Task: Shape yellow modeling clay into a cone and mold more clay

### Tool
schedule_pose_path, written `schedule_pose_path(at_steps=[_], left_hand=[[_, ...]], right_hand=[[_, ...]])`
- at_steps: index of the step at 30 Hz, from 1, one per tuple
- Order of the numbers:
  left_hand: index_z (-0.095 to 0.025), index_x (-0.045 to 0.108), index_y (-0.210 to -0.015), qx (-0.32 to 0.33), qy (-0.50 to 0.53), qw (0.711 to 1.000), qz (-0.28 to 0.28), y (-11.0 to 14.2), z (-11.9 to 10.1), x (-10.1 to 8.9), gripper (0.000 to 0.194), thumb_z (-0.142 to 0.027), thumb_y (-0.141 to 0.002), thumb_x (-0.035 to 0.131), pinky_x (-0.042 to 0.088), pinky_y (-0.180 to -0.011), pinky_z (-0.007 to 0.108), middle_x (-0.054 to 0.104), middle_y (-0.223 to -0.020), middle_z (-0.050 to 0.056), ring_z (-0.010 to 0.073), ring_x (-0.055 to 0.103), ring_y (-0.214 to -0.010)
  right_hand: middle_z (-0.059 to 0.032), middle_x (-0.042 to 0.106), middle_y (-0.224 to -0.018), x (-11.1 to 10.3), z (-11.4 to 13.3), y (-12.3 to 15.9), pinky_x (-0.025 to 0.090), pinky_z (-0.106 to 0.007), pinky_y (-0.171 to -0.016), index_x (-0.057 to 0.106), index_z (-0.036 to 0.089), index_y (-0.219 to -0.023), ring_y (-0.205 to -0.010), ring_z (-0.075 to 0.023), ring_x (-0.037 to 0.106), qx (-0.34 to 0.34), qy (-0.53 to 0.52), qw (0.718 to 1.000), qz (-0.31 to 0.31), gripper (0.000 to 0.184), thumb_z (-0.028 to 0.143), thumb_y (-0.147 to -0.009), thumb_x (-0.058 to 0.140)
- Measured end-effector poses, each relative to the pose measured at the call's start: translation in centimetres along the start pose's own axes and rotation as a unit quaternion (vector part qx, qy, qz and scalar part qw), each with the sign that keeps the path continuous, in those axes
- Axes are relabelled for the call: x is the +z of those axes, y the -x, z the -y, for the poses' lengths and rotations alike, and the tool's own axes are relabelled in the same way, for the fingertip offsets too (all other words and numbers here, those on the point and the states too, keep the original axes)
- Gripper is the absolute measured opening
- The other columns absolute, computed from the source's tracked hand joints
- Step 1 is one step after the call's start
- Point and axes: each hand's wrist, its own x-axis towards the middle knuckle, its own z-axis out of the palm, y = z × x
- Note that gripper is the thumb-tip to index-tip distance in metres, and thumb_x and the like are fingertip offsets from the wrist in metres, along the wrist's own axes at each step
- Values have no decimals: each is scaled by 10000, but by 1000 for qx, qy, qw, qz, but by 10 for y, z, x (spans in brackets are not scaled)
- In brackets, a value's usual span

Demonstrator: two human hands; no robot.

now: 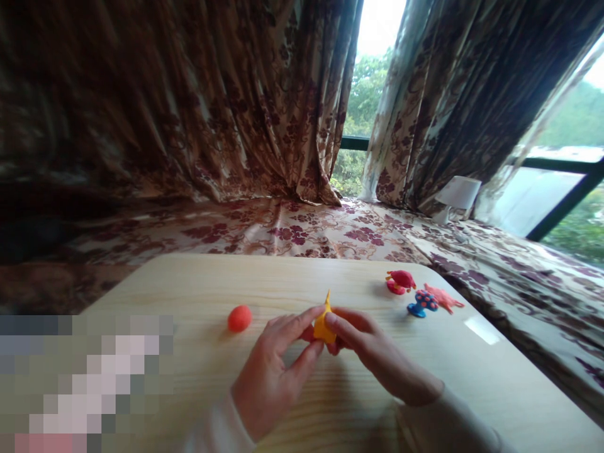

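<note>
The yellow modelling-clay piece (322, 329) is up between both hands, above the near middle of the desk (198, 283). Its top is already drawn into a thin, upright point, while the body below looks smooth and plain; the fingers hide the rest. The left hand (271, 371) reaches in with thumb and forefinger arched, their tips closed against one side. The right hand (387, 362) comes from the other side, thumb laid across the face and fingers curled behind, so its grip is closed on the piece too. Left of them sits an unworked-looking orange-red ball (240, 318). Well to the right, three shapes look formed: a red figure on a base (401, 281), a blue pink-dotted mushroom-like figure (423, 301) and a pink flattened figure (442, 298).
</note>
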Motion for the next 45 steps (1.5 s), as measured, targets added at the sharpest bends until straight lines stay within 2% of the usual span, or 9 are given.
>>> schedule_pose_path(at_steps=[3,6,10,12,15,22,35,41,45], left_hand=[[-246,646,-1131,10,17,1000,-2,0,1,3,334,-194,-810,567,545,-879,303,714,-1070,41,164,665,-949],[-219,670,-1084,-38,37,998,-45,-1,0,3,303,-208,-794,584,574,-801,254,738,-996,32,155,689,-879],[-217,683,-1062,-69,31,994,-76,-3,-3,1,302,-237,-768,615,586,-725,223,747,-854,3,137,695,-763],[-217,692,-1043,-55,21,995,-78,-4,-4,0,293,-237,-760,621,586,-713,223,743,-831,3,131,689,-729],[-218,692,-1040,-24,-1,996,-87,-4,-5,1,307,-215,-740,630,585,-710,234,738,-828,6,129,678,-706],[-223,672,-1056,28,-53,994,-95,-1,-6,4,326,-175,-736,636,573,-731,280,729,-821,1,137,661,-710],[-209,656,-1039,69,-139,986,-60,1,-1,6,285,-186,-758,616,510,-880,489,751,-816,24,206,694,-731],[-207,659,-1033,64,-152,985,-57,0,0,7,289,-187,-747,625,527,-859,473,757,-850,30,227,704,-781],[-205,660,-1028,63,-149,985,-53,0,1,7,267,-205,-766,610,520,-872,479,759,-878,37,225,705,-777]], right_hand=[[-28,581,-670,1,-2,0,432,-269,-643,663,122,-804,-647,-135,513,-10,17,1000,-16,485,563,-877,474],[-52,630,-690,0,-10,1,465,-297,-666,679,124,-947,-668,-161,569,-37,79,994,-58,498,537,-920,400],[-57,666,-823,1,-15,1,477,-301,-708,632,196,-1144,-740,-169,599,-167,216,947,-170,319,377,-909,515],[-57,652,-876,3,-14,2,488,-289,-702,660,223,-1100,-756,-163,596,-226,229,934,-154,247,299,-885,566],[-54,634,-882,8,-12,1,502,-276,-665,687,239,-1048,-738,-153,586,-262,214,932,-128,212,222,-852,608],[-41,601,-818,13,-15,0,497,-265,-634,722,237,-979,-711,-145,579,-280,198,926,-157,189,171,-827,630],[-44,602,-776,9,-12,0,478,-266,-642,715,196,-818,-698,-148,574,-256,228,928,-149,133,209,-855,588],[-41,593,-768,8,-12,-1,467,-259,-648,685,186,-773,-699,-143,572,-262,228,927,-140,195,200,-890,530],[-34,593,-783,7,-11,0,467,-263,-661,671,192,-794,-717,-146,569,-256,234,929,-127,103,201,-855,588]])
